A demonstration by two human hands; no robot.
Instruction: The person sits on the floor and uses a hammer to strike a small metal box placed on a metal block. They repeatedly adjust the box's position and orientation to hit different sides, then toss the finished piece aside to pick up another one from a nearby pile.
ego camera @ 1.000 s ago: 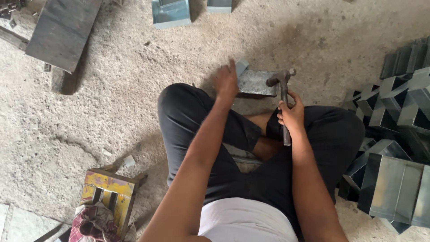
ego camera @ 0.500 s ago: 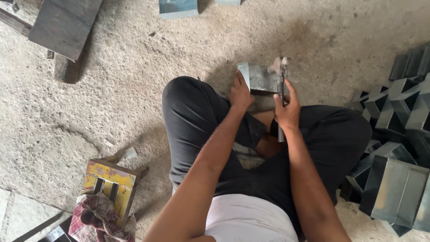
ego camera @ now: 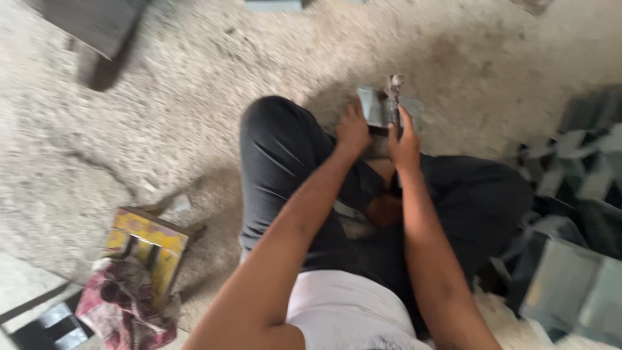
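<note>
I sit cross-legged on a rough concrete floor in dark trousers. A bent grey sheet-metal piece [ego camera: 376, 107] lies on the floor just beyond my knees. My left hand [ego camera: 353, 129] rests on its near left edge and holds it down. My right hand [ego camera: 405, 146] is closed around the handle of a hammer [ego camera: 393, 87], whose head stands over the metal piece. The picture is blurred by motion.
Many folded grey metal pieces [ego camera: 570, 194] are stacked at my right. A small yellow wooden stool [ego camera: 149, 243] with a reddish cloth [ego camera: 123, 301] stands at my left. A dark slab [ego camera: 97, 26] lies at the far left, another metal piece [ego camera: 272, 5] at the top edge.
The hammer has swung from raised at the right down over the metal piece. My left hand stays on the piece. The view has shifted and blurred.
</note>
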